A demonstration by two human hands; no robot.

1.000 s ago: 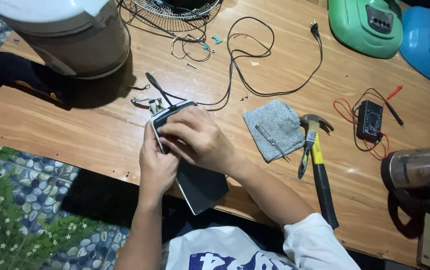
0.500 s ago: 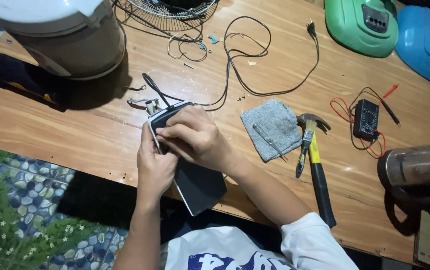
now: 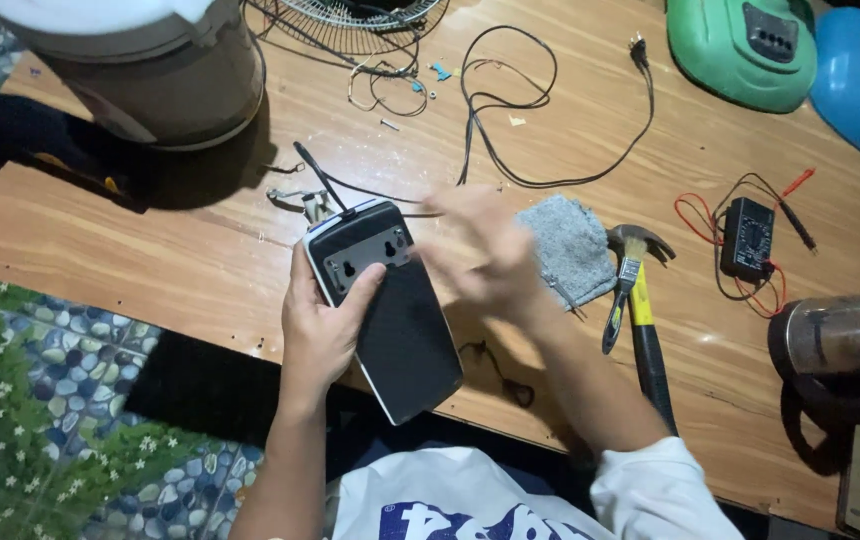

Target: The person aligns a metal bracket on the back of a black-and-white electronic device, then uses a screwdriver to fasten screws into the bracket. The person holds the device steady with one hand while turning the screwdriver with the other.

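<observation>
My left hand [image 3: 322,322] grips a flat dark rectangular device [image 3: 390,310] with a grey end panel and a black cable at its top, held over the wooden table's near edge [image 3: 130,250]. My right hand [image 3: 478,255] is blurred, lifted just off the device's right side, fingers spread, holding nothing. A grey cloth [image 3: 572,245] lies right behind that hand.
A yellow-handled hammer [image 3: 640,310] and a small brush lie right of the cloth. A black multimeter [image 3: 748,238] with red leads sits further right. A black power cord [image 3: 540,120], a fan grille, a large pot [image 3: 140,70], green and blue housings and a dark jug surround the work area.
My right hand has come off the device and swung right, uncovering its grey end panel. My left hand keeps hold of the device.
</observation>
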